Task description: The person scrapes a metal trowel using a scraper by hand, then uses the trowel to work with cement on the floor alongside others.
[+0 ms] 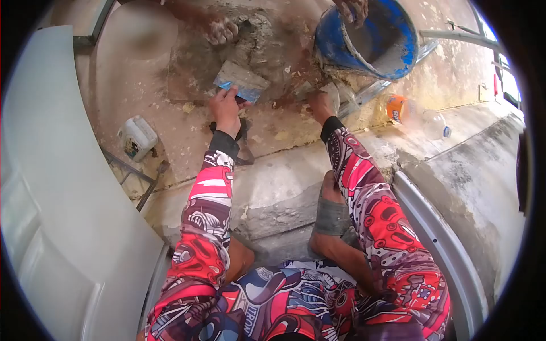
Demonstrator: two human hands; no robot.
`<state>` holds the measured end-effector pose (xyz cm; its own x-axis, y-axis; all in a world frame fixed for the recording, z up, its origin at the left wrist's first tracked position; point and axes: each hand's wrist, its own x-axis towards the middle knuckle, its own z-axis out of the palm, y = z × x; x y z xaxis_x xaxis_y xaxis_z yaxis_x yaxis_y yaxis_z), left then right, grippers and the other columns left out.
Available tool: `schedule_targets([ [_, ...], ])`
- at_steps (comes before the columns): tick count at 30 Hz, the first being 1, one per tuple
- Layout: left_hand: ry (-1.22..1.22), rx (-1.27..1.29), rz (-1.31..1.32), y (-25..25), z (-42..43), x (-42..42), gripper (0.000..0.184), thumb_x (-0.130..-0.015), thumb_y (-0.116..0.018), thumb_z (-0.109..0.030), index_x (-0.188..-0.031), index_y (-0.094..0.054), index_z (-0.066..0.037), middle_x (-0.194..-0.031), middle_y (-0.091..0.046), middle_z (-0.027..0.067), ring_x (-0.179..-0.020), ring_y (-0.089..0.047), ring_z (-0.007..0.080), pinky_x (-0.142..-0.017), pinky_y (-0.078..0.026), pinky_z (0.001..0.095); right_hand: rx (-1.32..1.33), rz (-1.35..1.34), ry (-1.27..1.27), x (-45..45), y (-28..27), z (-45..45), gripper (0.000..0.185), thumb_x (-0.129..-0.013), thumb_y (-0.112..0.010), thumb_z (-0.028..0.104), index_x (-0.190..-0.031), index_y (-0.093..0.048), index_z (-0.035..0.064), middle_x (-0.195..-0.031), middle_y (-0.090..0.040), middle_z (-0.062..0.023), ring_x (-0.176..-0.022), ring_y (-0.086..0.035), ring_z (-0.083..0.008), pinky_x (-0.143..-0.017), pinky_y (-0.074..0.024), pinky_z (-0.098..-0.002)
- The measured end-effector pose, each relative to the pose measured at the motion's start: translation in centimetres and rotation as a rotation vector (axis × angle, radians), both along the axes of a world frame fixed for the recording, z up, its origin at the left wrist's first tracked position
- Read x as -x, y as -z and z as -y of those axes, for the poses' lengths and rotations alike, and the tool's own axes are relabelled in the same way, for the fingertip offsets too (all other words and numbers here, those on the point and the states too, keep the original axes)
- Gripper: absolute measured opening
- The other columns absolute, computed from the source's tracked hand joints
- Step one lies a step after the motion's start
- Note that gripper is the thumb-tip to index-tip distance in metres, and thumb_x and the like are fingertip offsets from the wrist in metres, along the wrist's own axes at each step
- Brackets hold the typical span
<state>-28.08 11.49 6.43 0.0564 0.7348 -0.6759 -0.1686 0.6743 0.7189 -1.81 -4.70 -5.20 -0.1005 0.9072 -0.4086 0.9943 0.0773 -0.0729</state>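
Hands [226,112] sit apart, the left gripping a smeared flat plate [242,79].

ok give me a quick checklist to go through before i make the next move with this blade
1. Flat blade in the left hand: ok, held at its blue edge.
2. Right hand has a sure grip: cannot tell, what it holds is blurred.
3. Grey patch clear of other people: not ok, another person's hand is right beside it.
4. Blue bucket clear of other people: not ok, a second hand is at its rim.
5. Amount of mix in the bucket: cannot tell, the depth isn't clear.
6. Orange-labelled bottle away from your hands: ok, it lies apart.
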Motion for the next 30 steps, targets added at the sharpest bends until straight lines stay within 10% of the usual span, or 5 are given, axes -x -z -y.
schedule_targets([
  [3,0.022,0.015,0.025,0.6,0.4,0.6,0.013,-0.093,-0.061,-0.010,-0.085,-0.061,0.000,-0.079,-0.060,0.0049,-0.064,-0.059,0.0161,-0.054,-0.057,0.0339,0.052,-0.849,1.521,2.2,-3.9,-1.4,0.026,-0.080,-0.067,0.030,-0.086,-0.069,0.0046,-0.081,-0.068,-0.0197,-0.078,-0.066,-0.0382,-0.070,-0.0510,-0.0494],
  [6,0.055,0.011,0.002,1.2,0.5,0.6,0.012,-0.094,-0.062,-0.010,-0.086,-0.061,0.000,-0.080,-0.059,0.0048,-0.065,-0.058,0.0163,-0.055,-0.057,0.0343,-0.244,-0.311,1.009,3.6,-8.1,-2.8,0.027,-0.085,-0.058,0.031,-0.087,-0.066,0.0056,-0.081,-0.067,-0.0222,-0.076,-0.065,-0.0416,-0.069,-0.0483,-0.0516],
  [12,0.047,0.021,-0.031,1.0,0.6,-0.5,0.015,-0.093,-0.062,-0.009,-0.081,-0.060,0.001,-0.077,-0.058,0.0049,-0.063,-0.058,0.0163,-0.054,-0.056,0.0336,-0.216,-0.467,0.751,5.3,-16.2,-6.8,0.023,-0.087,-0.056,0.029,-0.088,-0.062,0.0065,-0.080,-0.065,-0.0216,-0.079,-0.063,-0.0424,-0.069,-0.0463,-0.0528],
  [21,0.019,0.006,0.002,0.5,0.6,-0.2,0.014,-0.093,-0.062,-0.008,-0.083,-0.061,0.001,-0.080,-0.063,0.0063,-0.068,-0.063,0.0182,-0.055,-0.057,0.0339,-0.107,-0.628,0.846,6.7,-14.6,-9.6,0.026,-0.082,-0.061,0.029,-0.087,-0.062,0.0035,-0.077,-0.065,-0.0214,-0.077,-0.063,-0.0420,-0.069,-0.0489,-0.0497],
  [30,0.014,0.046,0.054,0.7,1.2,-0.6,0.014,-0.094,-0.061,-0.009,-0.082,-0.060,0.000,-0.082,-0.062,0.0064,-0.070,-0.063,0.0186,-0.061,-0.058,0.0356,-0.206,-1.063,1.159,6.6,-11.4,-8.8,0.018,-0.078,-0.070,0.006,-0.091,-0.066,-0.0058,-0.077,-0.069,-0.0106,-0.071,-0.066,-0.0174,-0.061,-0.0515,-0.0275],
])
